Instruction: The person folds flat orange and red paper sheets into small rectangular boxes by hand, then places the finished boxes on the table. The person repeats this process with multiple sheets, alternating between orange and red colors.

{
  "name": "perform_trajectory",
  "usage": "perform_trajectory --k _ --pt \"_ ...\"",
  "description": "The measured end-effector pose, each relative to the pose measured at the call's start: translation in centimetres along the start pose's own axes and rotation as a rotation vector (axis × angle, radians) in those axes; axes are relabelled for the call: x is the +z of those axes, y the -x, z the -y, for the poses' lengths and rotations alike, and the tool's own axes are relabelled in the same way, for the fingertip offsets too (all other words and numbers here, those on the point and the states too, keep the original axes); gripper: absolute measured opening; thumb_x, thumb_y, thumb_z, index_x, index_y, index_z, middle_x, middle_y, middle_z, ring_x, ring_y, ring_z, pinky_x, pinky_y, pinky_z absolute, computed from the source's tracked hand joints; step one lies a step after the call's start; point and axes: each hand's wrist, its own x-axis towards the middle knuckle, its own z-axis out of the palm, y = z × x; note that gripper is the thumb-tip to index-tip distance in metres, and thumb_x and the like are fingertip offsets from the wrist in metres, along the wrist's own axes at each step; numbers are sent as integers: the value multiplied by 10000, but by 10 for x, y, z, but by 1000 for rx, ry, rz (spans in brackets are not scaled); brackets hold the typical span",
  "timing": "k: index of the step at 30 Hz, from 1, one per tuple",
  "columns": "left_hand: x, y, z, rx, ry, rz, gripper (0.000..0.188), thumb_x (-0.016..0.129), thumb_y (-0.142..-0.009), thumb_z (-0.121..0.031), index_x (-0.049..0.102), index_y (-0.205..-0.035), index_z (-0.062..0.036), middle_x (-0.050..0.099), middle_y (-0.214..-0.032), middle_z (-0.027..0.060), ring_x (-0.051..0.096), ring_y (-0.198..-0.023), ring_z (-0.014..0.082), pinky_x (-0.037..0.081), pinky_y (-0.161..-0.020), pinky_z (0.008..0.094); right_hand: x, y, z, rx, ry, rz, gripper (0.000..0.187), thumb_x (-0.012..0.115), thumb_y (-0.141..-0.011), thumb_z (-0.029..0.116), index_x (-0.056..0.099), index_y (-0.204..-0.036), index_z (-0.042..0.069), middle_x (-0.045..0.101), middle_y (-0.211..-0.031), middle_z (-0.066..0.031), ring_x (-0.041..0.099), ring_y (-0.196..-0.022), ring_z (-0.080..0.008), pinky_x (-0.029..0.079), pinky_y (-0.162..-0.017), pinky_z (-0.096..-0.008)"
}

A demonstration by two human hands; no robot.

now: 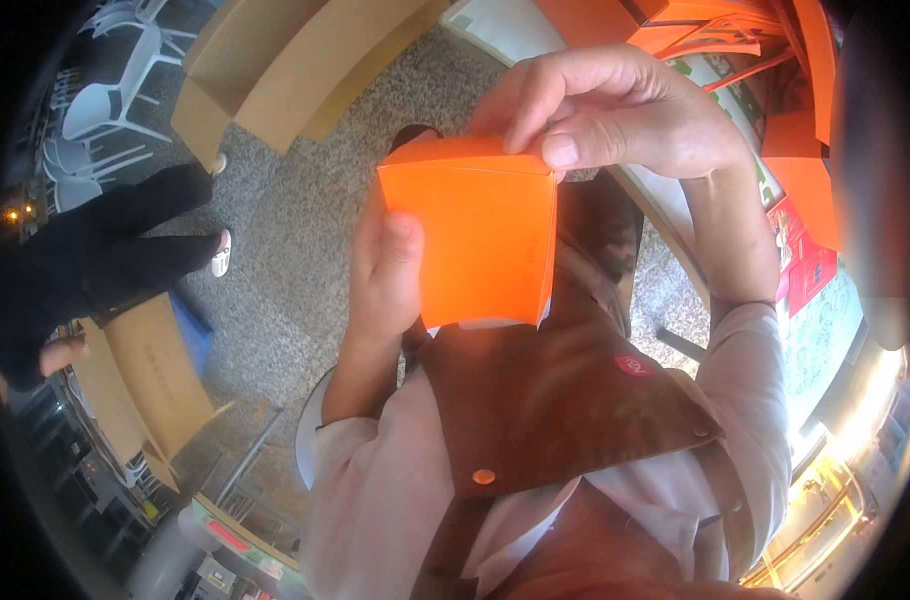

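An orange cardboard box (483,240) is held up in front of my brown apron, one flat side facing up. My left hand (387,265) grips its left side, the thumb lying over the face and the other fingers hidden behind. At the far right corner, my right hand (615,115) pinches the top edge between thumb and fingers. White shows along the box's near edge, where its corners stick out a little.
Large orange boxes (800,170) and a red packet (807,265) lie on the table at right. An open brown carton (295,60) stands ahead, another carton (150,375) at left near a person in dark trousers (145,235). White chairs (105,108) stand far left.
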Motion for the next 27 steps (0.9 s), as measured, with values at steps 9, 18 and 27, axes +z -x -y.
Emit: perform_trajectory --k 9,18,27 --pt "-17 -19 4 43 -3 92 755 504 -998 -564 462 -1399 75 593 -1325 152 567 -1212 219 415 -1068 367 7 -2 4 64 85 -153 162 599 -895 -72 658 -1039 -27 671 -1146 -114 634 -1018 -165 503 -863 -274" --pt "-50 -36 -38 24 -145 211 686 709 -934 -294 423 -1458 46 583 -1343 137 565 -1218 198 431 -1045 327 18 -5 0 91 -22 -93 160 649 -868 -69 625 -1017 -16 656 -1088 -79 611 -1070 -160 479 -949 -290" --pt "-48 -32 -37 12 -129 260 712 734 -921 -274 403 -1463 48 586 -1340 148 570 -1222 208 441 -1043 332 16 -14 -17 255 -6 -42 168 725 -866 5 614 -992 9 621 -945 -2 586 -917 -85 471 -828 -242"
